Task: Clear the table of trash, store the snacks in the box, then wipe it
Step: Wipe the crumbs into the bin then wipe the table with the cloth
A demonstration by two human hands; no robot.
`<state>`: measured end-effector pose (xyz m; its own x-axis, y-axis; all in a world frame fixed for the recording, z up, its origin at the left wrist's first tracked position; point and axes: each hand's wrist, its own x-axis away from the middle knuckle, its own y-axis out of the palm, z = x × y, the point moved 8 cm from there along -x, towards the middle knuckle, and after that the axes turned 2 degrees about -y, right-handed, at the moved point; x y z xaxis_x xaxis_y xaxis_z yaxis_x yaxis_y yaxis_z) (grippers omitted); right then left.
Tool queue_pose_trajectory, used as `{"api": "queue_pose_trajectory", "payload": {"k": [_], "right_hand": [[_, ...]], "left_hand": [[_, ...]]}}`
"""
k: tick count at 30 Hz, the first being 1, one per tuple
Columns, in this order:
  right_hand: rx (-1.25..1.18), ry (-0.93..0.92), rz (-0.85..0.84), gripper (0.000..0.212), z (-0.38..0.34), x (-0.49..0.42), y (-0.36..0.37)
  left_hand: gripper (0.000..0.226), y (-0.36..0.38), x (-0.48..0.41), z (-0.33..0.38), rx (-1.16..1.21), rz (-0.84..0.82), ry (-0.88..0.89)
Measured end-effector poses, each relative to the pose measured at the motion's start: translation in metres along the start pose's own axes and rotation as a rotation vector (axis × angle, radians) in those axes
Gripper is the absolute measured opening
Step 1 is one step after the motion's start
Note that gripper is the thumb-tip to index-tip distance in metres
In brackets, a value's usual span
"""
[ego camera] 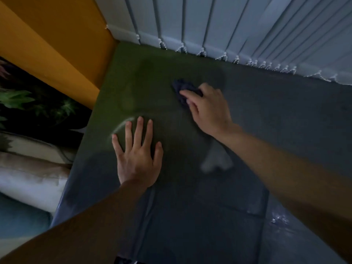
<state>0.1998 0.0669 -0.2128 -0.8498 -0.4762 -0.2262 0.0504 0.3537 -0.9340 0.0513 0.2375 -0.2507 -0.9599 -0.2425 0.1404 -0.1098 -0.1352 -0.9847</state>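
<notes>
Left hand point(139, 159) lying flat and splayed on glossy dark worktop point(266, 115); right hand point(207, 111) gripping crumpled dark-blue cloth point(185, 88); vertical blinds point(228, 25) hanging behind.

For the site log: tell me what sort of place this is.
Probably a room in a home, perhaps a living room: pale vertical window blinds hang behind the glossy dark table, and pale soft cushions lie beside it.

Dark crumpled cloth point(185, 90) on table point(266, 115)
</notes>
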Motion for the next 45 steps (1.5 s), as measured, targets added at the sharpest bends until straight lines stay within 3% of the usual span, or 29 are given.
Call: {"api": "queue_pose_trajectory", "payload": {"k": [4, 5, 10, 12, 15, 16, 20, 21, 25, 27, 30, 33, 34, 38, 40, 43, 45], "right_hand": [[0.055, 0.504, 0.147, 0.035, 0.072, 0.018, -0.022], [0.057, 0.542, 0.148, 0.035, 0.071, 0.026, -0.023], [0.031, 0.086, 0.000, 0.032, 0.019, 0.053, -0.015], [0.103, 0.180, 0.036, 0.032, 0.050, 0.057, -0.025], [0.126, 0.589, 0.170, 0.035, 0.108, 0.078, -0.048], [0.128, 0.596, 0.181, 0.035, 0.108, 0.081, -0.049], [0.123, 0.254, 0.095, 0.033, 0.076, 0.086, -0.038], [0.157, 0.301, 0.101, 0.034, 0.087, 0.087, -0.040], [0.158, 0.863, 0.242, 0.041, 0.160, 0.093, -0.057], [0.083, 0.933, 0.214, 0.042, 0.164, 0.078, -0.053], [-0.014, 0.630, 0.131, 0.040, 0.126, 0.048, -0.038], [0.060, 0.301, 0.067, 0.038, 0.111, 0.042, -0.033], [0.094, 0.314, 0.084, 0.038, 0.123, 0.041, -0.037], [0.030, 0.715, 0.150, 0.039, 0.163, 0.048, -0.042], [-0.021, 0.570, 0.134, 0.036, 0.130, 0.042, -0.038], [-0.069, 0.141, 0.013, 0.034, 0.081, 0.046, -0.028], [-0.020, 0.153, 0.033, 0.034, 0.098, 0.048, -0.033]], "left_hand": [[0.067, -0.003, 0.000, -0.001, 0.056, -0.004, 0.000], [0.067, -0.005, 0.001, -0.001, 0.071, -0.001, 0.004], [0.064, -0.022, -0.018, 0.014, 0.109, 0.096, 0.006], [0.061, -0.030, -0.034, 0.040, 0.119, 0.141, 0.092], [0.067, -0.020, -0.049, 0.098, 0.155, 0.044, 0.211], [0.068, -0.013, -0.050, 0.113, 0.153, 0.009, 0.207], [0.071, 0.009, -0.047, 0.133, -0.008, -0.017, 0.159], [0.072, 0.011, -0.047, 0.132, -0.033, -0.019, 0.159], [0.071, 0.011, -0.049, 0.132, -0.073, -0.022, 0.152], [0.071, 0.010, -0.049, 0.134, -0.070, -0.013, 0.157], [0.070, 0.011, -0.050, 0.133, -0.075, -0.006, 0.154], [0.069, 0.011, -0.050, 0.133, -0.080, -0.010, 0.153], [0.069, 0.011, -0.050, 0.133, -0.081, -0.012, 0.155], [0.073, 0.011, -0.051, 0.131, -0.079, -0.036, 0.159], [0.075, 0.010, -0.051, 0.131, -0.072, -0.039, 0.161], [0.075, 0.009, -0.052, 0.129, -0.056, -0.074, 0.157], [0.074, 0.006, -0.052, 0.125, 0.001, -0.090, 0.165]]}}
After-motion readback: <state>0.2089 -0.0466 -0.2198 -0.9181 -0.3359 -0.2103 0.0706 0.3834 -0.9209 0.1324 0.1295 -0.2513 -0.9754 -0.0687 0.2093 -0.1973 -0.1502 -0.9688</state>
